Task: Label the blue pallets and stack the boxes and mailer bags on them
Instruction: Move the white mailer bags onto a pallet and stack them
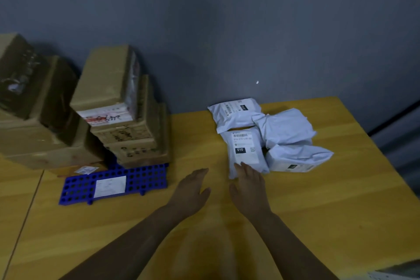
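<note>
A blue pallet lies on the yellow table at left, with a white label on its front part. A stack of cardboard boxes stands on its rear part. Several white mailer bags lie in a heap at right; the nearest mailer bag shows a "010" label. My right hand is flat with fingers apart, its fingertips touching that bag's near edge. My left hand hovers open over the table between pallet and bags, holding nothing.
More cardboard boxes are piled at far left against the grey wall. A small white label lies beside the pallet's rear left. The table's right edge drops off near the bags.
</note>
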